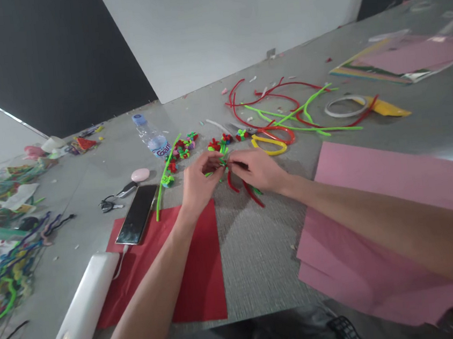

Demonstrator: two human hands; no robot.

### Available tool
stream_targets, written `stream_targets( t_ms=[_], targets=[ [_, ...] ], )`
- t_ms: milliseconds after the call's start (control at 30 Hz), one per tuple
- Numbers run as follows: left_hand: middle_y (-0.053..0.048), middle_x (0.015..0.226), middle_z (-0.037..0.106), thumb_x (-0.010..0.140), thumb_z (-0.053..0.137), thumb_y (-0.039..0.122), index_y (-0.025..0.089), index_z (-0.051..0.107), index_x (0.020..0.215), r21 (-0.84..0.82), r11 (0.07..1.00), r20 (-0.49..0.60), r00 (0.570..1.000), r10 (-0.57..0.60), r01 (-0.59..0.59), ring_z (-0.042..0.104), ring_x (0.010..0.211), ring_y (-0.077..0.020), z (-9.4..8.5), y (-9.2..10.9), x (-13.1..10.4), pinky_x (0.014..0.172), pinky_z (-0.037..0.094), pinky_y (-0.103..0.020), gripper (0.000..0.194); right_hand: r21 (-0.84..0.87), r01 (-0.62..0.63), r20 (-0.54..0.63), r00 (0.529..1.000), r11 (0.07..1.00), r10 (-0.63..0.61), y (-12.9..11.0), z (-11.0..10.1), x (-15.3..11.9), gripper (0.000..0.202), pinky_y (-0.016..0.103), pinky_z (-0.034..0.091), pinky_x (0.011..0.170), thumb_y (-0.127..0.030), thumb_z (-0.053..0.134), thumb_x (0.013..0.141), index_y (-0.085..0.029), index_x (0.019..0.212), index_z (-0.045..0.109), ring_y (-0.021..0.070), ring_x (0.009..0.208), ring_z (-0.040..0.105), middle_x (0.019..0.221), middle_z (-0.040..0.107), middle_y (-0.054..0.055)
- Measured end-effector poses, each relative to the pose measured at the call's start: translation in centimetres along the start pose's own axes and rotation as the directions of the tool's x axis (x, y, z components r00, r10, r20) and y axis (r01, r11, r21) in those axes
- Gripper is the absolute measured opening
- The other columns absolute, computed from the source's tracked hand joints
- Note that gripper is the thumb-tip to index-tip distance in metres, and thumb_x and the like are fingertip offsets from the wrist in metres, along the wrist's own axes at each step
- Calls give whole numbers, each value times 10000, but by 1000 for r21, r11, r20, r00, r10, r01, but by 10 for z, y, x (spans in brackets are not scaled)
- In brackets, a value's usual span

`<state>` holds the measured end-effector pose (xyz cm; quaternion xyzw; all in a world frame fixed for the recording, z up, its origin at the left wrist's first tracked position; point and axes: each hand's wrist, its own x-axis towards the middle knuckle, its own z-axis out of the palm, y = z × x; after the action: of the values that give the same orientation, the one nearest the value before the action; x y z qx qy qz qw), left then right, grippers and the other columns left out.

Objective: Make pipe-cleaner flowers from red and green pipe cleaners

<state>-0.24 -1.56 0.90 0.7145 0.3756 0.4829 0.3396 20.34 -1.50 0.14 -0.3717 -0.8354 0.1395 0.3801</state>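
Observation:
Both hands meet above the grey table near its middle. My left hand (198,183) is closed in a pinch on green pipe cleaners, and my right hand (259,171) pinches the same small bunch from the other side. Red pipe cleaner (253,194) ends hang down below my right fingers, with some green beside them. The fingertips hide where the pieces join. Just beyond the hands lie small red and green pipe-cleaner flowers (214,145), and more of these clusters (184,148) sit to the left beside a long green pipe cleaner (165,184).
Scissors with yellow and red handles (269,145) lie beyond my right hand, near long loose pipe cleaners (310,120) and a tape roll (345,106). Pink paper (392,173) lies right; red paper (200,280), a phone (137,215), a power bank (87,303) and a water bottle (152,137) left.

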Motion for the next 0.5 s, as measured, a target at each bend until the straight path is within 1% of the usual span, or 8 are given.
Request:
stream_targets(
  t_ms=[100,233,367,500],
  targets=[
    [-9,933,767,852,729,51,213,729,1129,10,1000,9,1000,25,-25,745,868,-139,0,2,0,839,608,-272,321,59,-23,4,1000,998,23,4,0,0,249,307,293,656,-225,544,994,-227,751,490,146,646,458,696,547,-12],
    [-1,946,766,864,741,54,223,689,1183,-8,998,5,998,69,-69,753,889,-135,0,3,-1,853,611,-269,364,131,-47,21,999,990,45,9,-1,2,207,298,302,658,-218,555,960,-223,755,525,139,646,470,678,543,-26],
    [4,942,769,881,752,71,227,684,1172,40,994,-5,994,106,-106,762,880,-132,1,1,-1,849,613,-269,337,196,-47,33,999,980,42,10,-3,3,188,295,325,682,-216,540,957,-218,770,551,138,676,494,692,552,-28],
    [9,944,774,886,762,92,226,700,1152,103,986,-23,991,134,-131,757,847,-125,1,2,-2,846,616,-269,304,182,-54,24,998,982,50,9,-3,2,198,296,322,675,-225,549,960,-218,763,538,134,664,481,686,530,-34]
  ],
)
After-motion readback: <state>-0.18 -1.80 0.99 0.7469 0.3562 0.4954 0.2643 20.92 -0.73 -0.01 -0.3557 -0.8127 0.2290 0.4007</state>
